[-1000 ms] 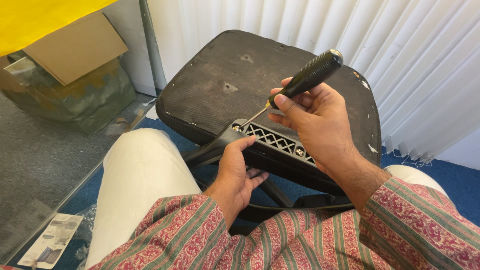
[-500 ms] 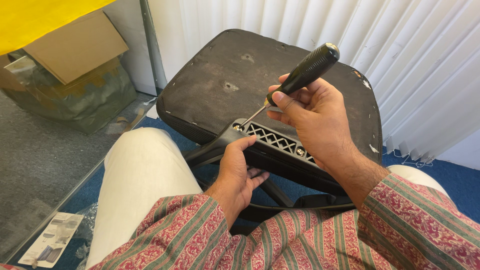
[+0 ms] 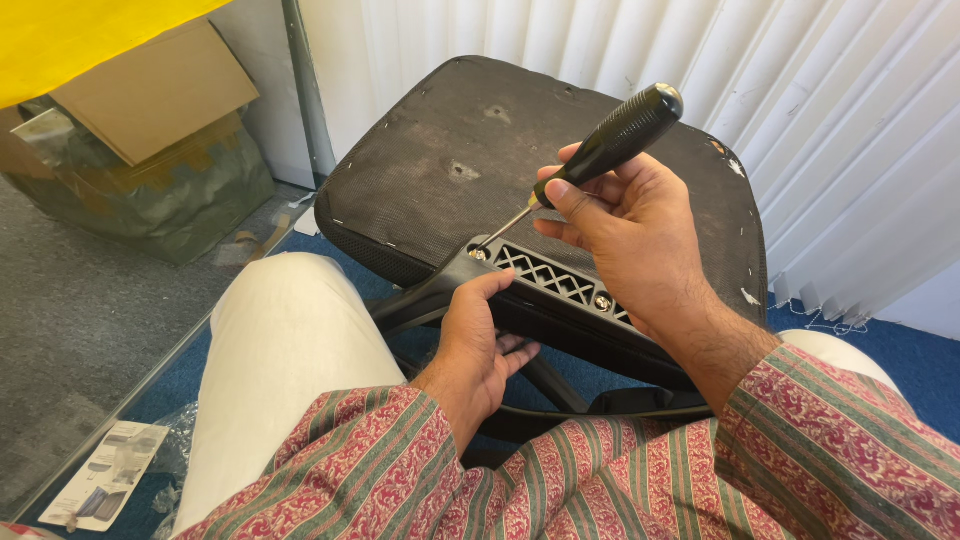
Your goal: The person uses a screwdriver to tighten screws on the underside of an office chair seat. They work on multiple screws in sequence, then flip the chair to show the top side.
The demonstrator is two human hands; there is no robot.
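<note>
Above the bracket (image 3: 560, 285), your right hand (image 3: 625, 235) is closed round the black handle of the screwdriver (image 3: 620, 135), thumb and fingers wrapped tight; down from that grip the shaft slants left to a screw (image 3: 480, 254) at the bracket's near end; below and left of the grip, your left hand (image 3: 478, 345) clasps the arm (image 3: 420, 300) under that end, fingers curled round it; behind both lies the upturned seat (image 3: 450, 160), resting across your lap
</note>
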